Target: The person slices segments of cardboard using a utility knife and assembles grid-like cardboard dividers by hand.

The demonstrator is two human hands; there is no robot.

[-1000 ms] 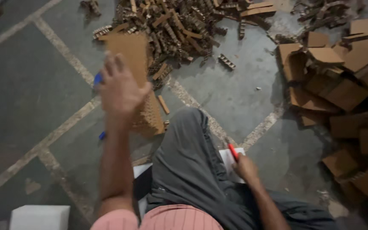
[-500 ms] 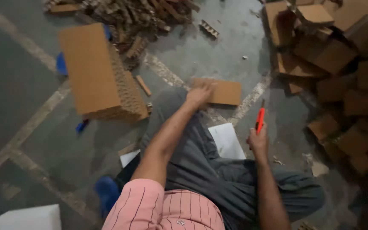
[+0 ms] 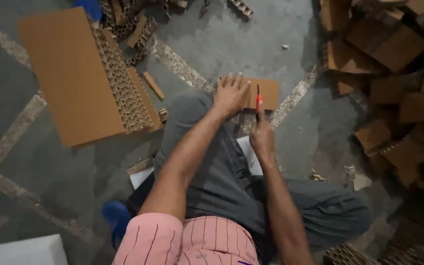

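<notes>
The left hand (image 3: pixel 230 93) lies flat, fingers spread and released, palm down on the small rectangular brown cardboard piece (image 3: pixel 266 93). This piece rests on the grey concrete floor (image 3: pixel 251 44), just beyond the person's bent knee in grey trousers (image 3: pixel 197 122).

The right hand (image 3: pixel 262 137) is clenched around the red-handled utility knife (image 3: pixel 258 102). The knife stands roughly upright, with its tip at the near edge of the cardboard piece, just beside the left hand.

A large flat brown cardboard slab with an exposed honeycomb core edge (image 3: pixel 74 73) lies on the floor to the left, well apart from both hands. A thin loose cardboard strip (image 3: pixel 153 85) lies between the slab and the knee. A pile of cut honeycomb cardboard scraps (image 3: pixel 138 24) sits at the top, beyond the slab. A stack of brown cardboard blocks (image 3: pixel 393 64) occupies the right side. A white sheet (image 3: pixel 249 152) lies under the right forearm, against the trousers. A white foam block (image 3: pixel 25 250) sits at the lower left corner.
</notes>
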